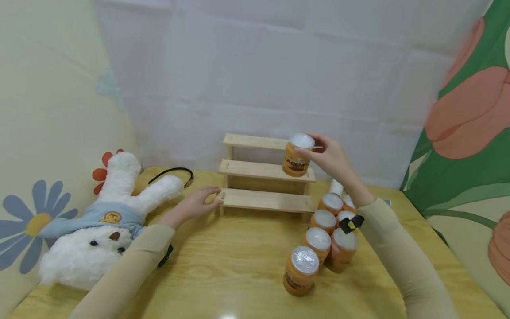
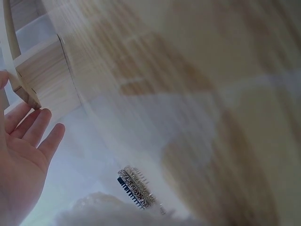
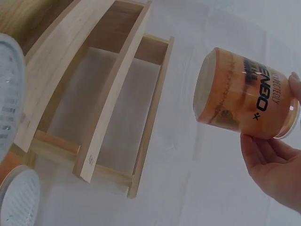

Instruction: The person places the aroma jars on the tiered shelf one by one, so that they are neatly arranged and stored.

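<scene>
My right hand grips an orange jar with a white lid, fingers and thumb around its lid end. The jar is upright in the head view, in front of the top tiers of a three-tier wooden shelf rack. Dark lettering shows on the jar in the right wrist view, where the rack stands beside it. My left hand is at the left end of the lowest tier, fingers extended. In the left wrist view its fingertips lie right at the board's corner.
Several orange jars with pale lids stand on the wooden table at right, a white container behind them. At left lie a white plush toy in blue and a black headband. A white cloth hangs behind the rack.
</scene>
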{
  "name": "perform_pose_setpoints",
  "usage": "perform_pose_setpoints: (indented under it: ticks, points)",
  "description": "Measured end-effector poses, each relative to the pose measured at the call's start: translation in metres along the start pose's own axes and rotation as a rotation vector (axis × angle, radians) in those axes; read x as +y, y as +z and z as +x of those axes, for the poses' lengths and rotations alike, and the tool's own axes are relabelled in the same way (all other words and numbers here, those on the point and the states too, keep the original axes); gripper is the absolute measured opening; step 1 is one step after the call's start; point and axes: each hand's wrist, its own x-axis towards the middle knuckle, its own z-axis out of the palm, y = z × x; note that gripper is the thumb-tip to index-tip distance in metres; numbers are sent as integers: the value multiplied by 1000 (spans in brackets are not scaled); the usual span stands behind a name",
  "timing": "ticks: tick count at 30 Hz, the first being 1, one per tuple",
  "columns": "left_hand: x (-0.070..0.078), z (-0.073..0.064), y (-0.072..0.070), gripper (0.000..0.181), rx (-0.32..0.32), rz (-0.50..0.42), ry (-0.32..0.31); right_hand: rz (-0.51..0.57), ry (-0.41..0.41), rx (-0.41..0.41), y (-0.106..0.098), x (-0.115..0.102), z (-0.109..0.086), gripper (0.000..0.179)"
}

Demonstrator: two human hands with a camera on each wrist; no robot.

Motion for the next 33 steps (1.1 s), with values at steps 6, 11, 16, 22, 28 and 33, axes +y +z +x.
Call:
perform_pose_setpoints:
  ticks: [6,11,16,22,28,33]
  points:
    - [4,-3,3,54,13,5,10,48,-5,24,13,-4,23,56]
    - [7,-10,5,55,19,-2,0,96,13,57,27,-7,42,54]
    - [10,-15,5,55,24,-4,-7,151,37,79,42,-11,59,52]
    - [11,-18,4,55,23,-8,-4,167,46,104,56,-8,78,51]
    - [14,-20,7,53,35,-9,26,199,35,102,69,4,91,46]
    - [17,-22,11,53,30,-14,29,197,40,73,80,14,93,43]
